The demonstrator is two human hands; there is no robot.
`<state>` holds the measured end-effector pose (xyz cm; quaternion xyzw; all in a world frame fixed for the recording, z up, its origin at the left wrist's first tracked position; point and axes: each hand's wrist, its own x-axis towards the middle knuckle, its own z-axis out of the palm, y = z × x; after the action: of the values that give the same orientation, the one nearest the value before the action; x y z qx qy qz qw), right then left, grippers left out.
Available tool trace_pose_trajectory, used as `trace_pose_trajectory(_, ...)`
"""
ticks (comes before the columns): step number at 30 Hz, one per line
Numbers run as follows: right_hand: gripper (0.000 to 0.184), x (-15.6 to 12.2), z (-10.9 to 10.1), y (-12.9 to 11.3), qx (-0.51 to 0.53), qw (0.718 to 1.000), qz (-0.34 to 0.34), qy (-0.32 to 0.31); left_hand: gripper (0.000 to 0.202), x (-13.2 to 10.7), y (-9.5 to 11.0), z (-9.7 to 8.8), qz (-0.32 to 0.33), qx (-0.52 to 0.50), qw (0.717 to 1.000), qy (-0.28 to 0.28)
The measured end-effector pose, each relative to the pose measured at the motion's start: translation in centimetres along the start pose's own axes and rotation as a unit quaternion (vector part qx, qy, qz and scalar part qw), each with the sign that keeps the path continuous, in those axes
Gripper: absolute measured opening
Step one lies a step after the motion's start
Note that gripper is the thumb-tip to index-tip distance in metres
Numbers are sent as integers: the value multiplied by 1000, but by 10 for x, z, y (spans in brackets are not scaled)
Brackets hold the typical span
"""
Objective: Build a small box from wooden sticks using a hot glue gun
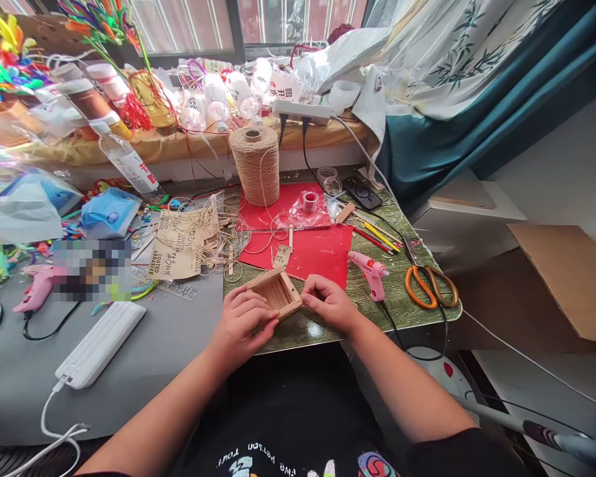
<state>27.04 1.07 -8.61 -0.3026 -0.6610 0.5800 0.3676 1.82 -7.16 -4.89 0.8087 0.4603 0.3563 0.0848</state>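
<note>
A small open-topped wooden box (pixel 291 307) with slatted inner walls sits tilted at the table's front edge. My left hand (pixel 243 324) is closed on its left and near side, fingers over the rim and thumb at the front. At the box's right corner, my right hand (pixel 330 305) is closed in a pinch; whatever is between the fingertips is too small to make out. Just beyond the box lie red sheets (pixel 322 255) with a scrap of sandpaper (pixel 281 256) on them. To the right rests a pink glue gun (pixel 372 273).
Orange-handled scissors (pixel 422 291) lie at the right edge, near pencils (pixel 377 237) and a black phone-like object (pixel 361 192). A large twine spool (pixel 255 165) stands behind. Sandpaper sheets (pixel 179 245), a white power strip (pixel 99 344) and a bottle (pixel 129 165) are leftward.
</note>
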Motion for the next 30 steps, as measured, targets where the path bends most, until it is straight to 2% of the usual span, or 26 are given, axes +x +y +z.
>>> trace_pose_trajectory(6, 32, 0, 1, 2, 27, 999, 29, 3, 7, 1, 0, -1, -4, -1, 1000, -6)
trace_pose_trajectory(10, 34, 1, 1, -1, 44, 998, 33, 0, 7, 3, 3, -8, 6, 16, 999, -36)
trace_pose_trajectory(13, 34, 2, 2, -2, 46, 998, 34, -6, 18, 14, 13, -12, 7, 63, 996, -67)
trace_pose_trajectory(16, 35, 2, 2, -2, 41, 999, 31, -6, 19, 30, 25, -10, -2, 96, 991, -88)
trace_pose_trajectory(19, 35, 2, 1, -2, 30, 999, 27, -1, 14, 44, 30, 1, 20, 76, 991, -111)
trace_pose_trajectory(23, 33, 2, -1, -3, 14, 1000, 15, -6, 13, 47, 20, 14, -16, 17, 993, -118)
trace_pose_trajectory(28, 29, 2, -3, -6, 9, 1000, 12, -19, 3, 44, 13, 15, -49, -22, 990, -132)
trace_pose_trajectory(30, 27, 1, -3, -7, 8, 1000, 10, -14, 7, 44, 14, 13, -56, -25, 988, -140)
